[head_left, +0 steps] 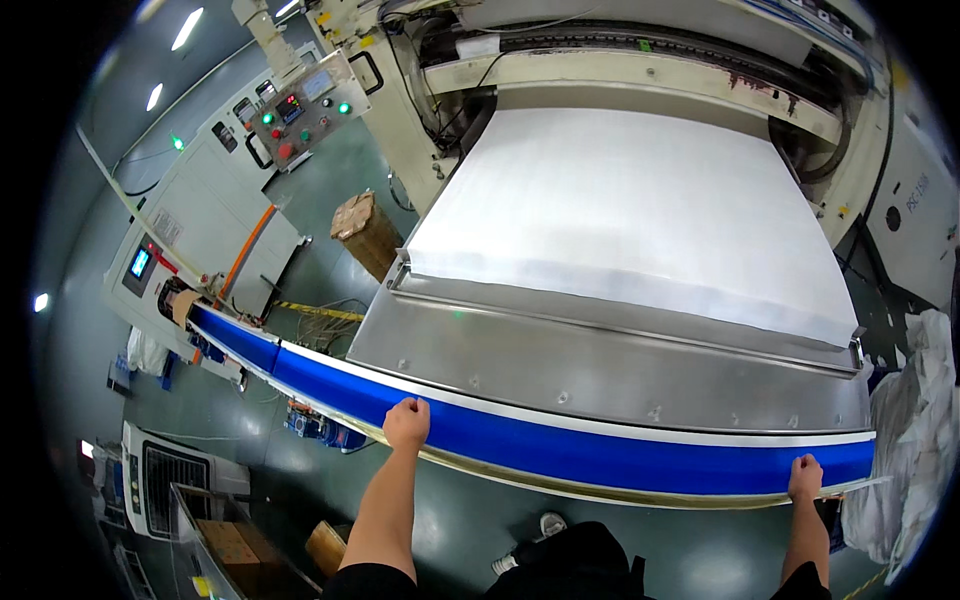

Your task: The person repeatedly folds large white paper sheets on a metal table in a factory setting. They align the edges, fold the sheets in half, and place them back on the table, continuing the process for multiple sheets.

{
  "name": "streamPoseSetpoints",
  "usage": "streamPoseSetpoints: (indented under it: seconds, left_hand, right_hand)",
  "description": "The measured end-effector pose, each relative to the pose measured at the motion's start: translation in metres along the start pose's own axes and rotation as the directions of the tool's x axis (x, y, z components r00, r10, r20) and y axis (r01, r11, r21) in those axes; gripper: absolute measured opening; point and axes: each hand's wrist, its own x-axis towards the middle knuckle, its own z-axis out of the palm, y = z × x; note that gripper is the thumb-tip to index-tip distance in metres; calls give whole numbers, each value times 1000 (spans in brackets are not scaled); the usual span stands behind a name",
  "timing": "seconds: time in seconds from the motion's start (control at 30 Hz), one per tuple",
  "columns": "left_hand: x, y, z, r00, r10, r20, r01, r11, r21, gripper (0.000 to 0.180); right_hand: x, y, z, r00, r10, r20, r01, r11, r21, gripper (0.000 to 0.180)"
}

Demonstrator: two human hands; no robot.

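Note:
My left hand (407,422) is closed in a fist above the near edge of a long blue conveyor belt (560,450). Further right, my right hand (805,477) is closed too, over the same belt close to its right end. Whatever either hand holds, if anything, is too small or hidden to make out. Beyond the belt lies a bare metal plate (600,380) with a raised metal bar (620,317) across it. A wide white sheet (640,210) comes out of the large machine and reaches down to that bar.
A control panel (310,108) with lit buttons hangs at the upper left. A brown carton (366,232) stands left of the sheet. Crumpled white plastic (915,430) hangs at the right. An air cooler (185,480) and a cart with cartons (235,545) stand at the lower left.

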Motion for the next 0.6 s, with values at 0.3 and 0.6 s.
streamPoseSetpoints:
  seconds: [0.3, 0.6]
  left_hand:
    - [5, 0, 2, 999, 15, -39, -15, 1000, -4, 30]
    - [7, -11, 9, 997, 55, -47, -56, 998, -11, 32]
  right_hand:
    - [-5, 1, 1, 999, 34, 9, -35, 999, 28, 23]
    - [-4, -17, -10, 997, 75, 9, -75, 997, 13, 24]
